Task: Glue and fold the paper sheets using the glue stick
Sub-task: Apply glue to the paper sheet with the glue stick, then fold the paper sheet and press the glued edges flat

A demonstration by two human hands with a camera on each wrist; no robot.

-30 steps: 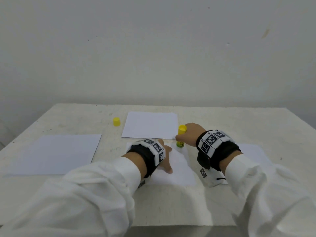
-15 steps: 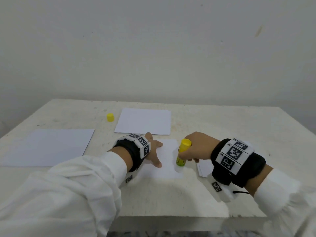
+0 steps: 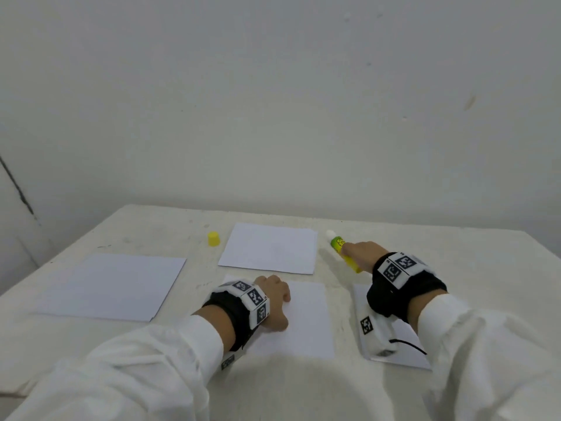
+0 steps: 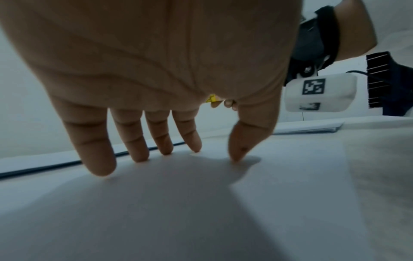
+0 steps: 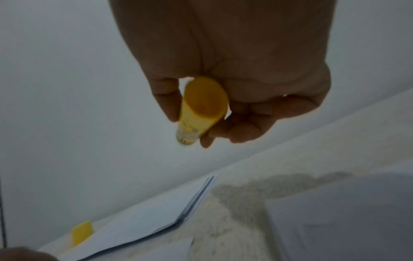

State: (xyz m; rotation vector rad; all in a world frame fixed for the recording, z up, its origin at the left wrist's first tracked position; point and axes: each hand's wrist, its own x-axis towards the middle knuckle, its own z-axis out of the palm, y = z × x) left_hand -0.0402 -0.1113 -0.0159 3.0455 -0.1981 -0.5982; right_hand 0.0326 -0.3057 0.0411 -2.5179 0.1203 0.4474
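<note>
My left hand (image 3: 274,294) rests on the near white sheet (image 3: 306,326), its fingertips (image 4: 196,150) and thumb touching the paper (image 4: 201,211). My right hand (image 3: 359,253) is raised past the sheet's far right corner. It grips the yellow-green glue stick (image 3: 341,249), which is tilted with its uncapped white tip pointing away. In the right wrist view the fingers (image 5: 234,134) curl round the stick (image 5: 201,109), whose yellow base faces the camera. The yellow cap (image 3: 213,238) stands at the back of the table.
A folded white sheet (image 3: 268,249) lies behind the near one, beside the cap (image 5: 81,233). A large sheet (image 3: 112,287) lies at the left. A paper stack (image 3: 397,357) sits under my right wrist. The wall is close behind the table (image 3: 455,268).
My right hand has carried the glue stick off the near sheet, up and back to the right, tilting its tip away. My left hand has stayed on the sheet.
</note>
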